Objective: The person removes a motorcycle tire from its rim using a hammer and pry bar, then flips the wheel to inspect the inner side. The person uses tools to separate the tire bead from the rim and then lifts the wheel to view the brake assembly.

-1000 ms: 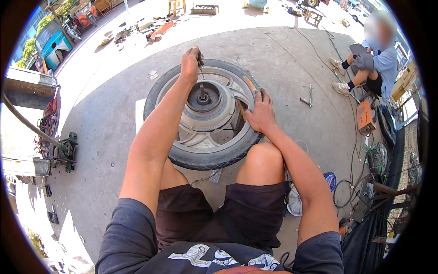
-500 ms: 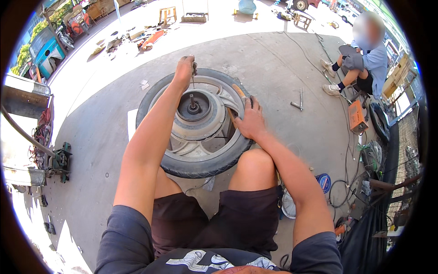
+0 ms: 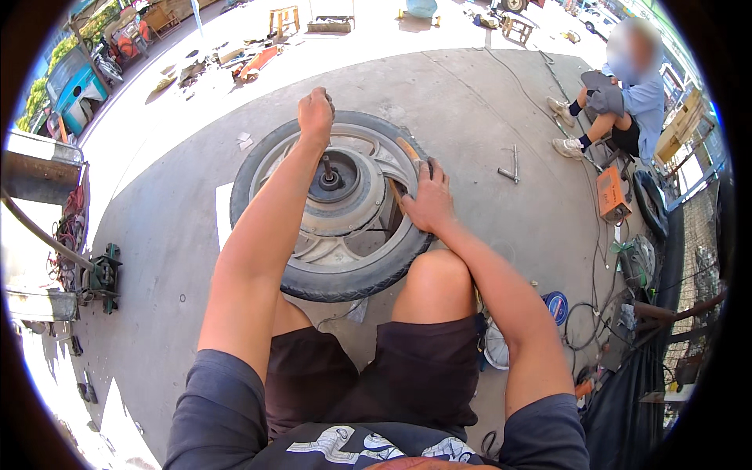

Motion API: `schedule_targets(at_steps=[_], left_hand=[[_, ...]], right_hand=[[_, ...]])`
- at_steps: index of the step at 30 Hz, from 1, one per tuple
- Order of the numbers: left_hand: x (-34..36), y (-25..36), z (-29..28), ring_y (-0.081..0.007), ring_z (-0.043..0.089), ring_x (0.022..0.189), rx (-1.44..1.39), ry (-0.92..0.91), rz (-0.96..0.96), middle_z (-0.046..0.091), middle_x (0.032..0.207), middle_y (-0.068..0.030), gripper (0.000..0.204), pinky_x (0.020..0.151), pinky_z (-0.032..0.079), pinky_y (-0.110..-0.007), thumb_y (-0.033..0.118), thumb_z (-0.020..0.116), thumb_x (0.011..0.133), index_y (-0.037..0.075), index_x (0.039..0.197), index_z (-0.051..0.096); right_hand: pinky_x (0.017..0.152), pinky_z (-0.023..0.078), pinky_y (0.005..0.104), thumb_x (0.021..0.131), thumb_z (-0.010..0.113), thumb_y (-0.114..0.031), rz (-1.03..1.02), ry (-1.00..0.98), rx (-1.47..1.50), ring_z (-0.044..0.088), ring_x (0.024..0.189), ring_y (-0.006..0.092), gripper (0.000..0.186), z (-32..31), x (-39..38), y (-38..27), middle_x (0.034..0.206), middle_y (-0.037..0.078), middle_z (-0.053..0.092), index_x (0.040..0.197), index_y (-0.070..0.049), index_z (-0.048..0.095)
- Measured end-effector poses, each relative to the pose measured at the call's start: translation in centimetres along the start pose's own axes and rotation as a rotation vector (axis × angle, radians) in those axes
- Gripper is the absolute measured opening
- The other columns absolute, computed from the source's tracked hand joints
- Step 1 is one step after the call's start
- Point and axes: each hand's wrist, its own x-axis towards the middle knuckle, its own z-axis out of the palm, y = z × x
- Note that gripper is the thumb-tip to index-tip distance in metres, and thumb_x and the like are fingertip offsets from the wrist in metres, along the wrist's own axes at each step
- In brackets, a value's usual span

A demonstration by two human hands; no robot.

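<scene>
Head view: I see big wheel (image 3: 352,221) flat on ground (image 3: 176,227), by person's knees (image 3: 439,280). Left hand (image 3: 316,117) curled around thin tool (image 3: 330,142), mostly hidden, above wheel's far part. Right hand (image 3: 429,200) spread on tire (image 3: 345,287), right side.

Twisting the bare left hand (image 3: 316,117) now above the spoked grey metal wheel (image 3: 352,213), rolling more knuckle-side into view!

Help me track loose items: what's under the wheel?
A white sheet shows just left of the wheel; whether it continues underneath is hidden. The wheel covers most of the floor beneath it.
</scene>
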Motion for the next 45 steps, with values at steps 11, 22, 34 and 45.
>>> schedule_targets(at_steps=[11, 22, 34, 45], left_hand=[[0.8, 1.5, -0.5, -0.0165, 0.03, 0.039, -0.12, -0.235, -0.154, 0.032, 0.05, -0.0014, 0.039, 0.041, 0.024, -0.035, 0.027, 0.046, 0.095, 0.014, 0.06, 0.038], [0.4, 0.7, -2.0, -0.0156, 0.041, 0.05, -0.154, -0.264, -0.093, 0.043, 0.058, -0.0029, 0.034, 0.05, 0.034, -0.032, 0.028, 0.049, 0.097, 0.01, 0.069, 0.05], [2.3, -2.0, -0.4, -0.0145, 0.043, 0.049, 0.08, 0.069, 0.039, 0.045, 0.056, -0.0024, 0.033, 0.047, 0.035, -0.032, 0.025, 0.043, 0.096, 0.006, 0.07, 0.052], [0.5, 1.1, 0.0, -0.0162, 0.031, 0.04, -0.085, -0.159, -0.079, 0.035, 0.05, -0.0032, 0.032, 0.041, 0.026, -0.034, 0.024, 0.042, 0.09, 0.011, 0.061, 0.041]], right_hand=[[0.112, 0.039, 0.0494, 0.089, 0.068, -0.04, -0.02, 0.026, 0.016, 0.035, 0.137, 0.0461, 0.082, 0.2, 0.2, -0.2, 0.152, 0.028, 0.03, 0.146, 0.008, 0.035], [0.112, 0.039, 0.0496, 0.089, 0.068, -0.039, -0.02, 0.011, 0.008, 0.034, 0.138, 0.0456, 0.082, 0.2, 0.3, -0.5, 0.154, 0.026, 0.029, 0.147, 0.007, 0.034], [0.112, 0.039, 0.0502, 0.09, 0.067, -0.043, -0.014, 0.007, 0.026, 0.033, 0.139, 0.0451, 0.082, 0.0, 0.3, -0.5, 0.154, 0.026, 0.028, 0.147, 0.007, 0.033], [0.112, 0.039, 0.0497, 0.088, 0.068, -0.035, 0.005, 0.007, 0.031, 0.034, 0.138, 0.045, 0.08, 0.0, 0.1, -0.3, 0.154, 0.025, 0.028, 0.147, 0.007, 0.035]])
